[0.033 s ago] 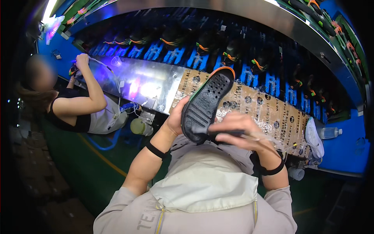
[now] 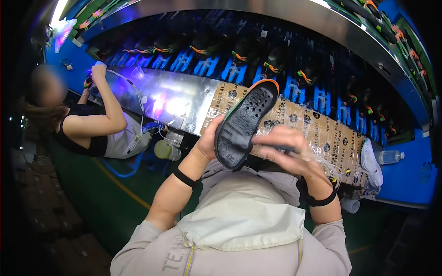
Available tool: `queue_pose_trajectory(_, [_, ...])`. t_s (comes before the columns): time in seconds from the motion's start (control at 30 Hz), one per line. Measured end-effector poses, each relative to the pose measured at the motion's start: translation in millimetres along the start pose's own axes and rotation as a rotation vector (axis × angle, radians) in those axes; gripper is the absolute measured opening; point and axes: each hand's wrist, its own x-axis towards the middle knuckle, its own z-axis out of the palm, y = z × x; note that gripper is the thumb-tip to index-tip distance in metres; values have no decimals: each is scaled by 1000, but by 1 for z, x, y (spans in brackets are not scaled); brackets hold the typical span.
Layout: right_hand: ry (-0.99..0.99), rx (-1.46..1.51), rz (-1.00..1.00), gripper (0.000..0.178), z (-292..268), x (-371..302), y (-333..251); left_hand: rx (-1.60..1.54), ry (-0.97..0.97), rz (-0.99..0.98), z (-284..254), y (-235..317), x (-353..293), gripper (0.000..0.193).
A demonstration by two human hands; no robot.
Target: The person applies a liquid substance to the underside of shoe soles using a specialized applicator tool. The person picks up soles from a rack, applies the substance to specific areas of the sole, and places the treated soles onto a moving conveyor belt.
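Note:
A black shoe sole (image 2: 239, 131) with an orange and green edge is tilted up in front of me, its hole-dotted forefoot pointing away. My left hand (image 2: 210, 138) grips its left side near the heel. The sole's face looks glossy. Just right of the heel half is my right hand (image 2: 290, 149), blurred by motion. Its fingers are closed round a thin dark tool (image 2: 278, 148), whose tip is too smeared to make out. Clear tubing (image 2: 329, 166) trails by my right wrist.
Cardboard (image 2: 301, 126) under clear film covers the bench beyond the sole. Behind it runs a row of blue holders (image 2: 235, 69) with dark shoes. A white sole-shaped piece (image 2: 370, 163) and a clear bottle (image 2: 390, 157) lie at right. A co-worker (image 2: 92, 117) sits at left.
My right hand has moved slightly right, off the heel of the sole. More of the heel now shows. The sole stays in my left hand almost unmoved.

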Motion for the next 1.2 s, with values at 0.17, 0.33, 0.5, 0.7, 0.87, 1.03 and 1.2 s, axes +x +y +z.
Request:
queue_pose_trajectory(0.17, [288, -553, -128, 39, 14, 4, 17, 21, -239, -35, 9, -1, -1, 77])
queue_pose_trajectory(0.33, [-156, 53, -92, 31, 17, -4, -21, 86, -108, 101, -21, 2, -1, 80])
queue_pose_trajectory(0.5, [335, 20, 169, 32, 5, -8, 0, 10, -112, 207, -25, 34, -8, 89])
queue_pose_trajectory(0.7, [576, -183, 177, 31, 6, -52, 97, -397, 42, 332, -85, 33, -15, 92])
queue_pose_trajectory(0.87, [645, -265, 250, 31, 25, -101, 150, -238, -228, 273, -73, 50, -34, 87])
queue_pose_trajectory(1.03, [621, -190, 285, 34, 27, -92, 143, 121, -234, 375, 37, 124, -37, 88])
queue_pose_trajectory(1.2, [612, -262, 301, 34, 25, -95, 136, 328, -479, 644, 158, 243, 6, 87])
